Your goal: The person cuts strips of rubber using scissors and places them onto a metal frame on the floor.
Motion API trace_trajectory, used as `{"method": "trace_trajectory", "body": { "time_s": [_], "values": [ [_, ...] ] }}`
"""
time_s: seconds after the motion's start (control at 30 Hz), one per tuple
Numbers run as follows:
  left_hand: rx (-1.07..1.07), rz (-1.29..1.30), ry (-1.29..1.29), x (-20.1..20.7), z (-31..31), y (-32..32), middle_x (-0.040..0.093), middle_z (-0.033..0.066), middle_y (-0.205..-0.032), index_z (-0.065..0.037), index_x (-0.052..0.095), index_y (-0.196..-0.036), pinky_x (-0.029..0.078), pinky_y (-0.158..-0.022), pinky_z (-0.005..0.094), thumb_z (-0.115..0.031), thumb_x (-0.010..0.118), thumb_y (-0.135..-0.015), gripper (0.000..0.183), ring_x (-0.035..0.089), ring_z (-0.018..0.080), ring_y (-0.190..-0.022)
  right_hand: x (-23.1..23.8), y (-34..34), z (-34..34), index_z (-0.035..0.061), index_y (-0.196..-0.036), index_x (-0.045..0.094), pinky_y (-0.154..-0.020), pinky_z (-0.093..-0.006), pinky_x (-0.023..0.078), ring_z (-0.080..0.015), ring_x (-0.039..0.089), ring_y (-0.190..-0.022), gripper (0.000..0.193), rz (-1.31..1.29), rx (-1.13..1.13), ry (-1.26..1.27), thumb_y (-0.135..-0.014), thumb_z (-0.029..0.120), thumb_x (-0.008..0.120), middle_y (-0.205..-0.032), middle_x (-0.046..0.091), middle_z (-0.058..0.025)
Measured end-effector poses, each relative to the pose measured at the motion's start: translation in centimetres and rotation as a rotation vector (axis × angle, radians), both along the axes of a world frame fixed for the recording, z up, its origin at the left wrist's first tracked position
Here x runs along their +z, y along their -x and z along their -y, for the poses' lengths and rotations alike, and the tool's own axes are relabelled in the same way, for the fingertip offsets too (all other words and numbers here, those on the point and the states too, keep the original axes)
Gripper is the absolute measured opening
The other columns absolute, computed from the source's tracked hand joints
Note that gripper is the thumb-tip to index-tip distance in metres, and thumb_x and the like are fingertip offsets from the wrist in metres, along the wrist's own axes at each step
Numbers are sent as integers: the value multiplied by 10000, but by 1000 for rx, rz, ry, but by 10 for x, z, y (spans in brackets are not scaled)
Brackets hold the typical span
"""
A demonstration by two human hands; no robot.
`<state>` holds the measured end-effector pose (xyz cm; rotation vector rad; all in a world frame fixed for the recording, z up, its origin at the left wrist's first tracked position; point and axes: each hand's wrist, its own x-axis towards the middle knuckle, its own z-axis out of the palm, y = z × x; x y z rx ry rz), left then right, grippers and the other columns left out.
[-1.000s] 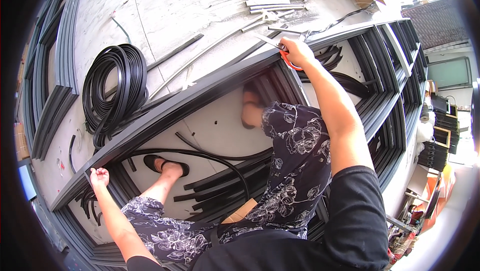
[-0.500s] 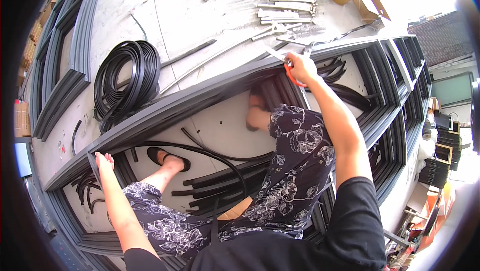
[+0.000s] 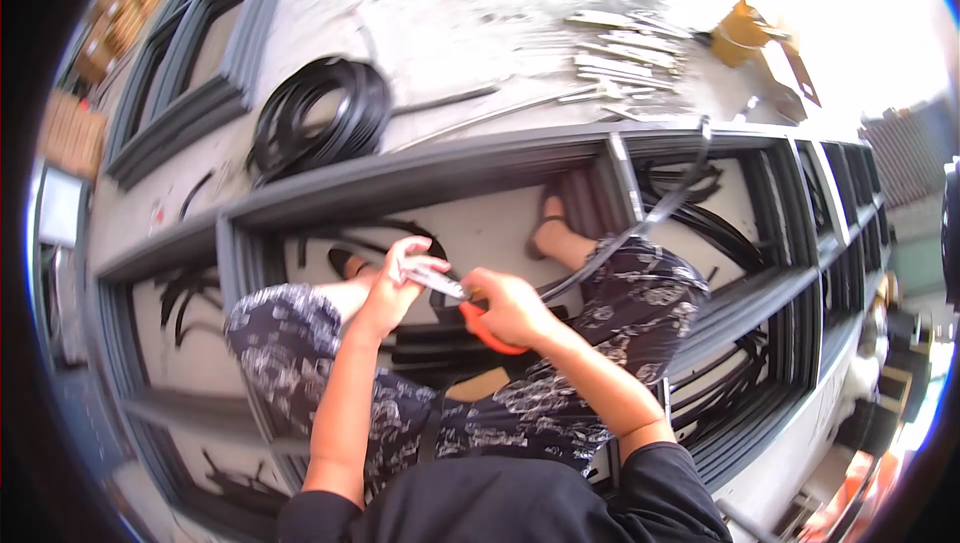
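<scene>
In front of my lap, my right hand [image 3: 512,310] is closed around the orange-red handles of a pair of scissors [image 3: 436,281]. Their blades point left, toward my left hand [image 3: 398,283]. The fingers of that hand are bent at the blade tips and appear to pinch them; motion blurs the contact. A long black strip [image 3: 640,230] slants from beside my right hand up across the grey frame [image 3: 420,165]; whether that hand also holds it is hidden. My legs stand inside an opening of the frame.
A coil of black strip [image 3: 322,115] lies on the floor beyond the frame. Several pale offcuts [image 3: 628,55] and a cardboard box [image 3: 788,78] are farther right. More dark frames [image 3: 205,68] stand at far left. Loose black strips [image 3: 715,223] lie within the frame openings.
Both hands have come together before my lap, the right bringing the scissors from the frame's far edge, the left leaving its corner. The black strip now slants across the frame. The whole view has shifted.
</scene>
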<state>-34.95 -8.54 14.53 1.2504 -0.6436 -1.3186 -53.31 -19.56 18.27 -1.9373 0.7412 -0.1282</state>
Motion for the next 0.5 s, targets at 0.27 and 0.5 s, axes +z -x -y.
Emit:
{"method": "trace_trajectory", "body": {
  "time_s": [0.27,0.5],
  "values": [
    [-17,180,4,19,-32,11,585,103,-1179,-11,475,-1259,358,-1007,317,-195,541,-927,386,515,189,-1150,12,5,25,15,-1026,564,-683,-288,457,-151,532,-711,397,-27,92,-281,-664,72,718,-764,565,-72],
    [-310,299,-61,40,-15,31,638,128,-1102,9,561,-1177,431,-943,329,-194,626,-854,388,588,202,-1054,21,-2,17,8,-1026,550,-719,-300,470,-180,567,-768,418,-57,156,-287,-648,46,723,-820,604,-110]
  ]
}}
